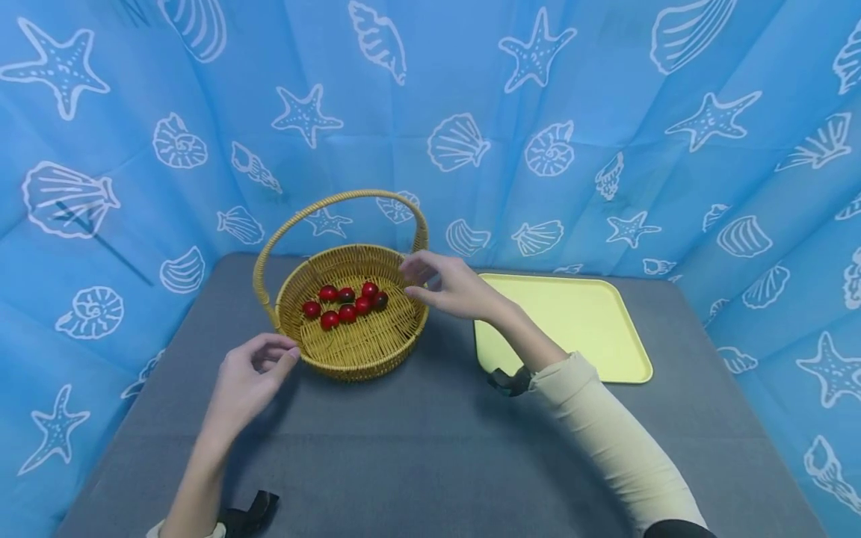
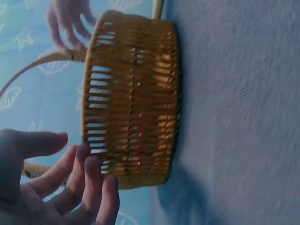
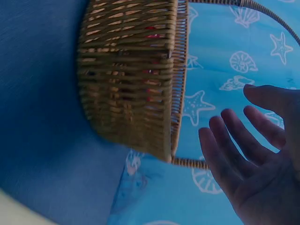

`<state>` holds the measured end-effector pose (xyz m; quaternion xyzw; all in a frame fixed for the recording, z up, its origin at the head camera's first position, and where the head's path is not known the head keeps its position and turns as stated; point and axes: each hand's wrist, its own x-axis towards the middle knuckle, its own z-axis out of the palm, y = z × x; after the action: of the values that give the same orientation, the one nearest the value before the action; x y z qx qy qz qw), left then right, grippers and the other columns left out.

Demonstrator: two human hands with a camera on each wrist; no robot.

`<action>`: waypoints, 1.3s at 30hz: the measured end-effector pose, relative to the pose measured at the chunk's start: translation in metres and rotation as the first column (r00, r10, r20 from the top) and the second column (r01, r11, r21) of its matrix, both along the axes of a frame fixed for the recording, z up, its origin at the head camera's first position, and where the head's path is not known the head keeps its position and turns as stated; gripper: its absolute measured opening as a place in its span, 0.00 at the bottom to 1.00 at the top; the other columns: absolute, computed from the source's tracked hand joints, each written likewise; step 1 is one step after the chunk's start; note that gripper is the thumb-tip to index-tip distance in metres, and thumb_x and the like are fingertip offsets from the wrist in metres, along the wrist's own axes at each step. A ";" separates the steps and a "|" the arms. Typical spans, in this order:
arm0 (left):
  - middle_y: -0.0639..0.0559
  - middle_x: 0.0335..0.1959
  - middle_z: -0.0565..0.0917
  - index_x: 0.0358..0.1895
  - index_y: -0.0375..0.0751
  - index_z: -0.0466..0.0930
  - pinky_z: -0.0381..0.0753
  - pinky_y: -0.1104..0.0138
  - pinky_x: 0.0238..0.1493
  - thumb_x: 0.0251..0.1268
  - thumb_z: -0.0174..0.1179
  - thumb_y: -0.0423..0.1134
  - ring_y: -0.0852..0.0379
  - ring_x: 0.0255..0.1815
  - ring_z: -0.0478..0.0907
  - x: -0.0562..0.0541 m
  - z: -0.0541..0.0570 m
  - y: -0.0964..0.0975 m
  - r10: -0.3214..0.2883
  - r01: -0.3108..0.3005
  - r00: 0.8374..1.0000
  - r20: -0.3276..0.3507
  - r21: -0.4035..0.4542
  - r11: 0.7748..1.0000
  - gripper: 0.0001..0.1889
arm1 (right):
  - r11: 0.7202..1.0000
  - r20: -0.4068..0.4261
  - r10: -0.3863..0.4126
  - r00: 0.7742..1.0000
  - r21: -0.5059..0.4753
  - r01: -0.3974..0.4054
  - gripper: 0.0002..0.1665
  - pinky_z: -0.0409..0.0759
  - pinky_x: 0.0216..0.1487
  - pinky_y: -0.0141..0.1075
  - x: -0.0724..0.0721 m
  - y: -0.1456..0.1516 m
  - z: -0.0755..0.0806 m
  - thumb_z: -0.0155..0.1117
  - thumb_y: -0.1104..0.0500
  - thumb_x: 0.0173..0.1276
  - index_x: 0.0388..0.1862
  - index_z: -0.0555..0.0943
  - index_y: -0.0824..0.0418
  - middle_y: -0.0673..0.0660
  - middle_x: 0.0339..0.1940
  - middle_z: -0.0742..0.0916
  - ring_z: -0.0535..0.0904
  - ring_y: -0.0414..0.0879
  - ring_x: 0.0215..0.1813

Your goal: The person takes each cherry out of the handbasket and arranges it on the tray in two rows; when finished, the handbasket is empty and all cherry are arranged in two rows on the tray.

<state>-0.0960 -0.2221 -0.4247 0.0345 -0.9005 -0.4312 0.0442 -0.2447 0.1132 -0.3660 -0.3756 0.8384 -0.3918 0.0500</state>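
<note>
A round wicker basket [image 1: 363, 366] with a tall arched handle [image 1: 346, 196] stands on the grey table. Inside it lie several dark red cherries [image 1: 347, 313], gathered toward the left and back. My left hand [image 1: 252, 377] is at the basket's front left rim, fingers loosely bent, thumb and fingers apart in the left wrist view. Over the right rim reaches my right hand [image 1: 452, 286], its relaxed fingers spread and holding nothing. In the right wrist view that hand [image 3: 255, 161] is beside the handle's base, with a gap between thumb and fingers.
A pale yellow tray [image 1: 572, 321] lies on the table to the right of the basket, partly behind my right forearm. Behind the table hangs a blue curtain [image 1: 403, 112] printed with white shells and starfish. Grey table surface [image 1: 403, 456] extends in front of the basket.
</note>
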 end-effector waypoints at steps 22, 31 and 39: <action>0.37 0.52 0.87 0.63 0.39 0.79 0.91 0.69 0.37 0.82 0.63 0.46 0.56 0.34 0.91 0.002 -0.012 0.010 0.037 -0.048 0.998 0.060 0.193 0.980 0.17 | 0.999 0.435 0.008 0.900 0.035 -0.026 0.19 0.89 0.62 0.60 -0.056 -0.071 -0.010 0.64 0.62 0.82 0.65 0.81 0.70 0.70 0.61 0.88 0.87 0.68 0.59; 0.35 0.51 0.88 0.61 0.41 0.80 0.91 0.66 0.36 0.83 0.62 0.46 0.55 0.33 0.91 0.001 -0.017 0.013 0.068 -0.074 0.997 0.035 0.198 0.977 0.15 | 0.998 0.527 -0.046 0.849 0.069 0.011 0.20 0.88 0.66 0.57 -0.067 -0.083 -0.015 0.64 0.63 0.82 0.68 0.80 0.69 0.65 0.60 0.88 0.85 0.66 0.64; 0.36 0.51 0.88 0.61 0.41 0.81 0.92 0.65 0.35 0.83 0.62 0.47 0.55 0.33 0.90 0.001 -0.018 0.014 0.077 -0.081 0.997 0.029 0.179 0.980 0.16 | 0.991 0.463 -0.093 0.881 0.133 0.035 0.19 0.86 0.68 0.53 -0.072 -0.089 -0.029 0.65 0.66 0.79 0.66 0.83 0.68 0.65 0.60 0.89 0.85 0.60 0.65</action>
<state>-0.0948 -0.2086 -0.4423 0.0787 -0.8561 -0.5085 0.0479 -0.3170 0.0239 -0.3954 -0.2384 0.8354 -0.4211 0.2605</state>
